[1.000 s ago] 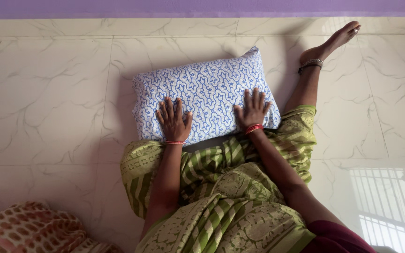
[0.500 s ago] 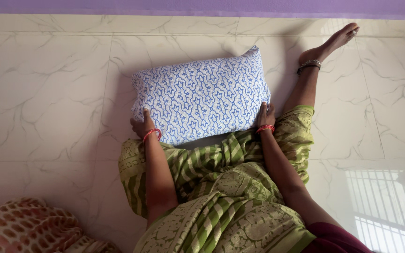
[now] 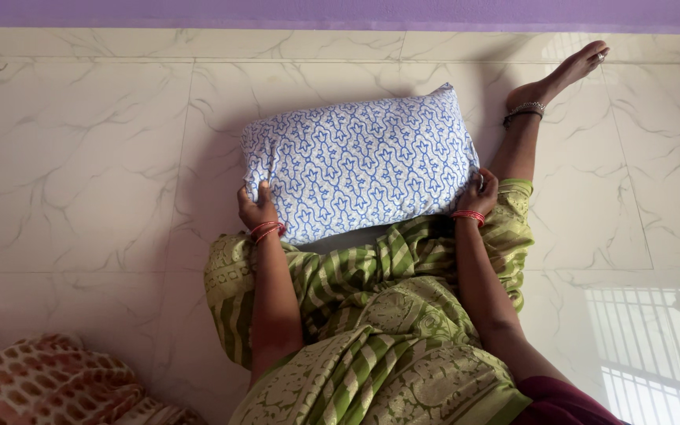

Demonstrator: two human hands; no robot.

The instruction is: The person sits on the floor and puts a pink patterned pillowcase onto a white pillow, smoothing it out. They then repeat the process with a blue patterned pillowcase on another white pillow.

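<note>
Pillow: a plump rectangular pillow in a white cotton cover printed with a blue repeating pattern (image 3: 360, 164) lies across the person's lap, its far long edge over the floor and its near edge against the green cloth at the knees.
Left hand: the left hand (image 3: 256, 208) grasps the pillow's near left corner, thumb lying on the top face, fingers curled round the edge; red bangles sit at the wrist.
Right hand: the right hand (image 3: 480, 193) clasps the pillow's right short end low down, fingers wrapped behind the edge so that only the back of the hand shows; red bangles at this wrist too.
Hold: both hands grip opposite ends, the pillow stretched between them and lying roughly level, slightly tilted up to the right.
Lap: a green and pale-gold striped woven sari (image 3: 379, 315) covers the legs beneath and nearer than the pillow.
Foot: a bare foot with a silver anklet (image 3: 556, 79) stretches out beyond the pillow's right end, well apart from the right hand.
Floor: glossy cream marble-look tiles (image 3: 80, 157) lie all around, meeting a purple wall band (image 3: 277, 12) at the far side.
Near left corner: a bundle of orange-brown cloth with pale spots (image 3: 49, 386) lies on the floor, well apart from the pillow.
</note>
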